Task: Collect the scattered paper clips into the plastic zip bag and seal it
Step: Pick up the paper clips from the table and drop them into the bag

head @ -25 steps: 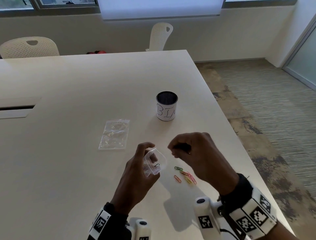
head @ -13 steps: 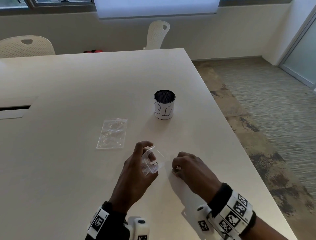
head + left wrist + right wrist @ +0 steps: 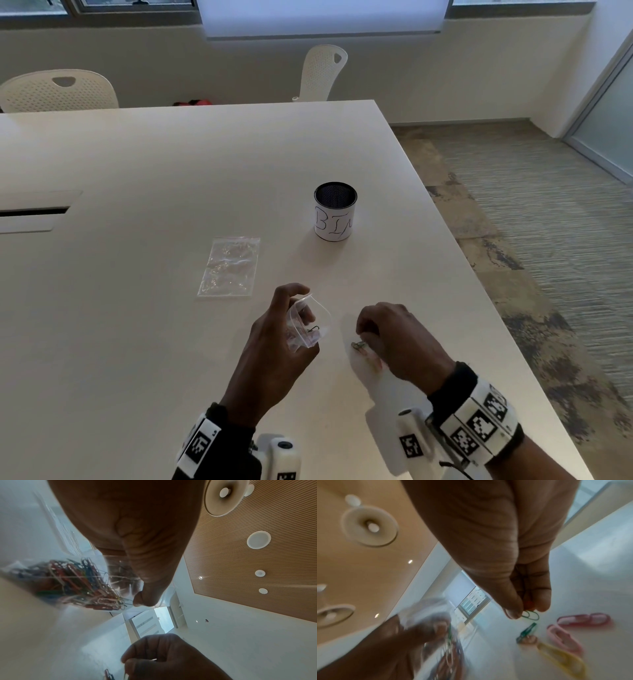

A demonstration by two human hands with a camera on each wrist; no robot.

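My left hand holds a small clear zip bag just above the white table, mouth up and open. In the left wrist view the bag is packed with several coloured paper clips. My right hand is down on the table to the bag's right. Its thumb and forefinger pinch a green paper clip at the tabletop. Loose clips lie beside it: dark green, pink, red and yellow. From the head view most are hidden under the hand; one clip shows.
A second clear bag lies flat to the left. A black mesh cup labelled BIN stands behind the hands. The table's right edge runs close to my right hand. White chairs stand at the far side.
My right hand dropped from beside the bag's mouth to the table and closed on a green clip. The left hand kept holding the bag almost still.
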